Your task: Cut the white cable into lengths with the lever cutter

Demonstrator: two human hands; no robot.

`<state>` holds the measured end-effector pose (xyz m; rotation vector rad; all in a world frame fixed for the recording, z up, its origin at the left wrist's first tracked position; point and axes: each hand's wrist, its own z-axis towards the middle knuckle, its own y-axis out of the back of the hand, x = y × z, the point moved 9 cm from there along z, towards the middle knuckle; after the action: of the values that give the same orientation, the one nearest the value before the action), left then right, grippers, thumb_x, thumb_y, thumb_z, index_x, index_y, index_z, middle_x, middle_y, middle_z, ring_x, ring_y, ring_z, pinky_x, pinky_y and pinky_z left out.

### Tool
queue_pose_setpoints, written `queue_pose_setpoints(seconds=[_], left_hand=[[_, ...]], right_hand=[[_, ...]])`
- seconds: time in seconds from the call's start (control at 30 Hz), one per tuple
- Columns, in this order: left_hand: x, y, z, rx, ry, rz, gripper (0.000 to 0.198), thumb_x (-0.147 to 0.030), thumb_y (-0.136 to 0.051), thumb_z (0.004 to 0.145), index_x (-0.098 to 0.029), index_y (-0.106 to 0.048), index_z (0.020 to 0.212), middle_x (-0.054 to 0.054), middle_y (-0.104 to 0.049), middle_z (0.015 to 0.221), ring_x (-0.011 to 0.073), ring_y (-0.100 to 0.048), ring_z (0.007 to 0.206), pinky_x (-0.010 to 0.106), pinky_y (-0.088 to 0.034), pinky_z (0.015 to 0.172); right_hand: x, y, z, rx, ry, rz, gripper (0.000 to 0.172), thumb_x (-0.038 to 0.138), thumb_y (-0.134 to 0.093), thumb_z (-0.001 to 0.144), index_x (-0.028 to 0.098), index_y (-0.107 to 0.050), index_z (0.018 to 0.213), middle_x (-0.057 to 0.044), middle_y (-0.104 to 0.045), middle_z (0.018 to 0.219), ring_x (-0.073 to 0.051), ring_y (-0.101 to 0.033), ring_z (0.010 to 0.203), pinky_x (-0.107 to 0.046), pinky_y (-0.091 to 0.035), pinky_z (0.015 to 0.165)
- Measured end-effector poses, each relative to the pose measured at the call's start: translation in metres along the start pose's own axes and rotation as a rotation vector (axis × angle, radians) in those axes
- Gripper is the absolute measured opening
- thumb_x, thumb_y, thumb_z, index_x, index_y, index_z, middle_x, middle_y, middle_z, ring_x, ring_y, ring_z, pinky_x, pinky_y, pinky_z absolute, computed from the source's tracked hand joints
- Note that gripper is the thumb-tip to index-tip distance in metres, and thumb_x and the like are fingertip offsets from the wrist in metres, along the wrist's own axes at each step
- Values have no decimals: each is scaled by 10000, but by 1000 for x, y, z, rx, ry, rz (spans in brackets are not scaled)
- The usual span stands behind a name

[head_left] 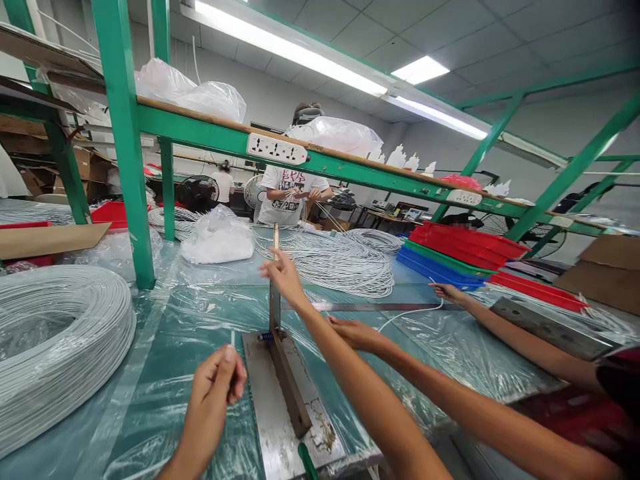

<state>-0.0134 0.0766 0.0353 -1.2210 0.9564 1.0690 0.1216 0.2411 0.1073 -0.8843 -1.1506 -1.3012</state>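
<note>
Clear plastic sheeting (450, 353) covers the green workbench (165, 373), and on it lies a flat grey steel plate (265, 407) with an upright metal bar (275, 300) rising from its far end. Left of the plate's near corner the left hand (213, 400) is closed in a pinch: thumb and forefinger grip a short thin white wire (233, 339), which stands nearly upright. From these fingers the bar lies to the right and further away. The right hand (285, 275) is nearer to it; its arm stretches over the plate, fingers bent at the bar's top, but whether they truly clasp it I cannot tell. Right of the plate a co-worker's hand (357, 332) rests on the sheeting.
</note>
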Motion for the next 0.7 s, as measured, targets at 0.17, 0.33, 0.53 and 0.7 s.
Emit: queue_pose_setpoints(seconds=[0.17, 0.33, 0.53, 0.7], left_hand=[[-40, 4, -3, -125, -121, -193, 520, -649, -580, 762, -160, -491, 611, -29, -440, 510, 77, -369, 470, 160, -331, 445], [-46, -7, -19, -170, -120, -295, 480, -600, -620, 763, -167, -480, 610, -37, -417, 505, 79, -359, 471, 152, -342, 437], [-53, -10, -40, -172, -86, -220, 472, -626, -612, 749, -181, -511, 633, -33, -453, 544, 91, -398, 500, 149, -391, 473], [-53, -33, -49, 133, -137, 246, 477, -618, -529, 800, -192, -664, 968, 62, -651, 840, 216, -603, 823, 251, -483, 719]], right_hand=[[-1, -76, -144, 682, -18, -73, 277, 364, -610, 812, 149, -611, 987, -20, -633, 709, -128, -595, 557, -216, -465, 548], [-16, -113, -223, 890, -52, 14, 382, 533, -577, 806, 157, -519, 841, -3, -568, 684, -85, -534, 502, -167, -417, 488], [-24, -124, -235, 745, -90, 296, 569, 709, -543, 742, 143, -499, 730, 1, -547, 619, -71, -520, 440, -175, -426, 490], [-1, -80, -231, 454, -44, 449, 513, 638, -560, 807, 127, -539, 762, -32, -587, 596, -117, -564, 459, -218, -474, 487]])
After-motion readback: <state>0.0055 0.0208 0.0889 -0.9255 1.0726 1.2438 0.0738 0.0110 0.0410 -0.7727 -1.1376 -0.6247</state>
